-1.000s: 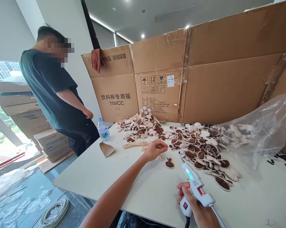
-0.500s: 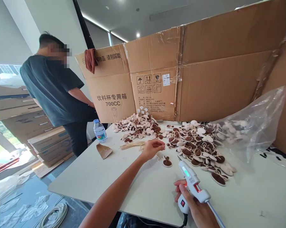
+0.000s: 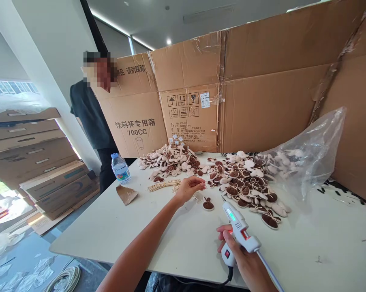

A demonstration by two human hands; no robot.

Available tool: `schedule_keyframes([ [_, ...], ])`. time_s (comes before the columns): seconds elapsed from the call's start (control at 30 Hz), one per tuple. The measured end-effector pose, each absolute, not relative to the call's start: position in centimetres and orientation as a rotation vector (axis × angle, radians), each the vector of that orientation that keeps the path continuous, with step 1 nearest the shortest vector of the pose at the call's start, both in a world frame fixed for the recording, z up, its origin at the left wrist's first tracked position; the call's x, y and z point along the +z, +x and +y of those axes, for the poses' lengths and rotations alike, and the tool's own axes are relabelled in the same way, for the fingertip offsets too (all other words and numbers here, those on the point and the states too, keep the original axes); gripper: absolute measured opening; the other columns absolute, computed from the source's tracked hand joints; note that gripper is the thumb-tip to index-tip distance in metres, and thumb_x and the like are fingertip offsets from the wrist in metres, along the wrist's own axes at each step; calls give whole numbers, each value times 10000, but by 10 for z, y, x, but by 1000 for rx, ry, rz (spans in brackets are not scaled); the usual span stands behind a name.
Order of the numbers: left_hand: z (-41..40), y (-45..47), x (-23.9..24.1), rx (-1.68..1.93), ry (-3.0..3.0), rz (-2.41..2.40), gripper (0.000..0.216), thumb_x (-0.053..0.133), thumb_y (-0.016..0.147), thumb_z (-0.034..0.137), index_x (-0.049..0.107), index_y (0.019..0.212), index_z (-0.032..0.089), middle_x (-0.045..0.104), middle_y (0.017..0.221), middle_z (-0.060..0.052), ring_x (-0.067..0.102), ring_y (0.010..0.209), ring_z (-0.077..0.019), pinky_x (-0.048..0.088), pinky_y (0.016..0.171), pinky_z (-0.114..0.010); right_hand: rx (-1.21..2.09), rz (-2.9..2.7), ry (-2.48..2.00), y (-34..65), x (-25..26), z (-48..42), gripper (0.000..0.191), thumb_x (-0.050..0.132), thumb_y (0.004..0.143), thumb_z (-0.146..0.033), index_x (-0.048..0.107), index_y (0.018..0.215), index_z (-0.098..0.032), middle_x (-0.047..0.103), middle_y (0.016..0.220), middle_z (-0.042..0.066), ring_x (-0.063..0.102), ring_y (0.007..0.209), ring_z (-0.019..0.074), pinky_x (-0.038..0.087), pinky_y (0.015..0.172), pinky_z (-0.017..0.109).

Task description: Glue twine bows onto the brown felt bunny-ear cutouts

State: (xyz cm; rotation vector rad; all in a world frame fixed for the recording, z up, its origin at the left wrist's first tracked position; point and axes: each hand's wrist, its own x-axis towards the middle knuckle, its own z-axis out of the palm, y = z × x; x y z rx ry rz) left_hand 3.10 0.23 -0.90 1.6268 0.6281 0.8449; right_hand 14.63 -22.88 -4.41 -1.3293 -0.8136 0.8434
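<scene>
My right hand (image 3: 246,261) grips a white hot glue gun (image 3: 239,229) low over the white table (image 3: 110,227), nozzle aimed up-left at a single brown-and-cream felt piece (image 3: 207,204). My left hand (image 3: 189,188) reaches out beyond that piece, fingers pinched on something small that I cannot make out, beside a bundle of thin twine bows (image 3: 164,185). Two heaps of felt pieces lie behind: a paler one (image 3: 170,160) at the left and a browner one (image 3: 246,182) at the right.
A tall cardboard wall (image 3: 262,93) closes the table's back and right. A clear plastic bag (image 3: 310,156) spills felt pieces. A water bottle (image 3: 119,168) and cardboard scrap (image 3: 126,194) sit left. Another person (image 3: 93,117) stands behind the box corner beside stacked cartons (image 3: 39,162).
The view has swung, so everything sits further left. The other person has moved away behind the cardboard's left edge. My hands keep their grips and places relative to the table.
</scene>
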Motion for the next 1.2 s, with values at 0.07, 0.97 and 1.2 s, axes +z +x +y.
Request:
schedule_keyframes([
  [0.07, 1, 31, -8, 829, 1624, 629, 413, 831, 754, 486, 731, 971, 149, 762, 926, -91, 737, 895, -207, 580, 920, -382, 850, -823, -1325, 146, -43, -229, 437, 601, 855, -685, 693, 898, -260, 671, 728, 2, 664, 603, 220, 501, 575, 334],
  [0.97, -11, 26, 2, 650, 2461, 496, 148, 679, 887, 269, 778, 957, 184, 763, 888, -56, 696, 765, -151, 551, 757, -256, 885, -840, -1322, 150, -55, -227, 450, 585, 864, -679, 710, 976, -262, 681, 814, 14, 691, 647, 239, 491, 571, 342],
  [1.2, -11, 27, 3, 652, 2502, 496, 129, 682, 870, 243, 785, 928, 189, 778, 869, -46, 706, 775, -158, 544, 755, -250, 880, -824, -1352, 148, -45, -229, 496, 580, 831, -718, 720, 956, -259, 679, 804, 24, 692, 648, 243, 505, 566, 342],
])
